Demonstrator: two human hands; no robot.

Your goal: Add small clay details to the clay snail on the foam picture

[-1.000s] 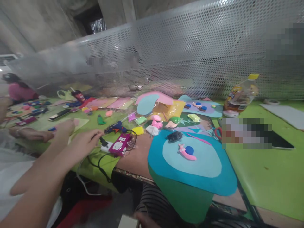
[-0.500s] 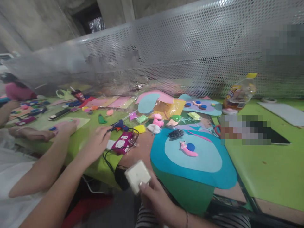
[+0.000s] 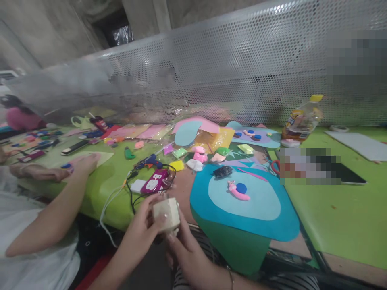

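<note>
A small cream-coloured block [image 3: 169, 212] is held low in front of me, near the table's edge. My left hand [image 3: 145, 225] wraps round its left side, thumb on the front face. My right hand [image 3: 189, 251] grips it from below and the right. Just beyond my hands lie a blue glue gun [image 3: 148, 162] and a magenta box [image 3: 155, 181] with a black cable over it. To the right, a pink clay snail figure with a blue shell [image 3: 241, 188] rests on layered light and dark blue paper [image 3: 201, 193].
Clay packets [image 3: 195, 164] and coloured paper lie behind. A bottle with a yellow cap [image 3: 302, 123] stands back right, near red-handled scissors [image 3: 275, 166]. At left, another person's arm [image 3: 60, 201] reaches over the green table. A perforated metal panel [image 3: 211, 68] rises behind.
My left hand has left the glue gun and come down to the block, now held in both hands. The block has moved slightly left and turned. A white cable now shows at the table's edge.
</note>
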